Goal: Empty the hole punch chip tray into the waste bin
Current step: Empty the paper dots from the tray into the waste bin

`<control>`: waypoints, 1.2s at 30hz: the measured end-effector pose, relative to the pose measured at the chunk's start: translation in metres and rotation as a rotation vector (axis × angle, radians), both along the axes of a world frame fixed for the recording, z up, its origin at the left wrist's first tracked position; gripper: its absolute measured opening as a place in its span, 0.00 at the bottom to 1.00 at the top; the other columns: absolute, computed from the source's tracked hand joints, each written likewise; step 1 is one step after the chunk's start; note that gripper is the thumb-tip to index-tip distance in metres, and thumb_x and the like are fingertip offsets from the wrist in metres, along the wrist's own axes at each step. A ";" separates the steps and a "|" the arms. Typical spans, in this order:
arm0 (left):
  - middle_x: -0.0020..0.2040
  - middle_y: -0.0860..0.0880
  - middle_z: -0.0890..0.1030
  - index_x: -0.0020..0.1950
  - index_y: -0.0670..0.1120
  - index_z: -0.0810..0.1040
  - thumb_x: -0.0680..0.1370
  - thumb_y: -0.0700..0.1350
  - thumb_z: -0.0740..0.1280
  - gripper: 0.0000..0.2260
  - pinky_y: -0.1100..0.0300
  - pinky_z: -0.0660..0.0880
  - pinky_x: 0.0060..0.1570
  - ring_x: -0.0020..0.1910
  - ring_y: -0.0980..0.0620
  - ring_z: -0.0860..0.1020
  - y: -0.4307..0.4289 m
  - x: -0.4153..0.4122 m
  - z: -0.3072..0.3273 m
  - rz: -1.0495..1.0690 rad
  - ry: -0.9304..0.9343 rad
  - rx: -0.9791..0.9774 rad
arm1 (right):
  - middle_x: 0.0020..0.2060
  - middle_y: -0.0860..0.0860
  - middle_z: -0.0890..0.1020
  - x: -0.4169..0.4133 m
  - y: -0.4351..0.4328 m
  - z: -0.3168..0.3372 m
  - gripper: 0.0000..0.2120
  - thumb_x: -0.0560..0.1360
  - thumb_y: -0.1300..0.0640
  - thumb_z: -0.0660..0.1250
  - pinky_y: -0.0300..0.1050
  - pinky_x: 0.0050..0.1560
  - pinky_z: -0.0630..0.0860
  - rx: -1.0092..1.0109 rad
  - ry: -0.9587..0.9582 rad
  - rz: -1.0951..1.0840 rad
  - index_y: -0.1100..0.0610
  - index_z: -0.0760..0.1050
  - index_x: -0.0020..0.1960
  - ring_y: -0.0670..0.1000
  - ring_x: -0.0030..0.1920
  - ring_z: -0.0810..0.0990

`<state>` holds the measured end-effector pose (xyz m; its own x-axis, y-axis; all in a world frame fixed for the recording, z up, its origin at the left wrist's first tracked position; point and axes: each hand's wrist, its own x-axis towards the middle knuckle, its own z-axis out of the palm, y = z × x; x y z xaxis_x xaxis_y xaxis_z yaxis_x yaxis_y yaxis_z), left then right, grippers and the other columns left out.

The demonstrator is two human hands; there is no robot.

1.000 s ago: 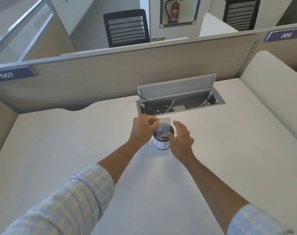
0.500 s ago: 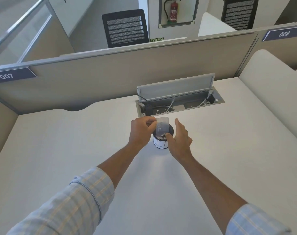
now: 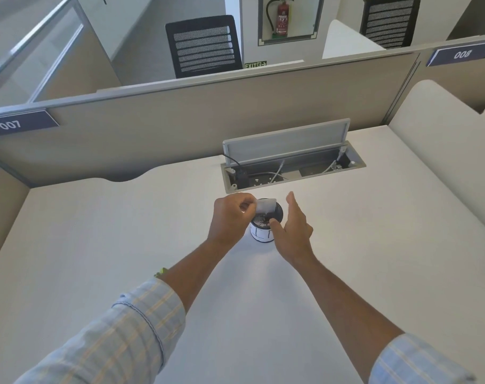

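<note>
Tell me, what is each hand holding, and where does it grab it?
The left hand pinches the clear chip tray by its left edge, over the small white bin. The right hand is open beside the bin and holds nothing.

Left hand (image 3: pixel 231 217): fingers curled in, pinching something small and clear.
Right hand (image 3: pixel 292 232): open, fingers straight and pointing away, thumb sticking out to the left.
Arms: both reach forward, sleeves pushed back.
</note>
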<state>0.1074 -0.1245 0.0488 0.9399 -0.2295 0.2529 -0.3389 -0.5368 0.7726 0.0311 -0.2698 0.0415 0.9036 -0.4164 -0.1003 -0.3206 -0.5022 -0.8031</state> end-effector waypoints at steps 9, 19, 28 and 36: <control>0.47 0.44 0.91 0.53 0.41 0.90 0.80 0.37 0.74 0.05 0.53 0.87 0.49 0.42 0.52 0.84 0.003 -0.010 0.000 0.003 -0.041 0.019 | 0.82 0.52 0.64 -0.004 0.005 -0.001 0.38 0.79 0.57 0.70 0.61 0.78 0.53 0.019 -0.009 0.007 0.53 0.55 0.84 0.56 0.82 0.61; 0.47 0.42 0.91 0.53 0.39 0.90 0.79 0.36 0.76 0.05 0.52 0.88 0.48 0.42 0.47 0.87 0.004 -0.018 -0.003 0.015 -0.052 0.017 | 0.84 0.52 0.61 -0.007 0.008 -0.004 0.30 0.80 0.56 0.68 0.64 0.79 0.53 -0.094 0.023 0.066 0.53 0.65 0.80 0.56 0.83 0.58; 0.49 0.42 0.92 0.54 0.39 0.90 0.79 0.36 0.76 0.05 0.55 0.87 0.49 0.43 0.49 0.87 0.003 -0.023 -0.003 0.018 -0.064 0.015 | 0.84 0.52 0.62 -0.011 0.011 -0.002 0.35 0.80 0.58 0.69 0.63 0.79 0.52 -0.041 -0.003 0.005 0.55 0.59 0.83 0.56 0.83 0.58; 0.48 0.44 0.91 0.54 0.40 0.90 0.80 0.37 0.75 0.05 0.62 0.85 0.51 0.41 0.54 0.85 0.005 -0.020 0.000 0.035 -0.023 -0.030 | 0.78 0.51 0.72 -0.003 0.002 -0.003 0.16 0.85 0.58 0.61 0.59 0.75 0.57 -0.149 -0.058 -0.009 0.51 0.80 0.69 0.53 0.80 0.65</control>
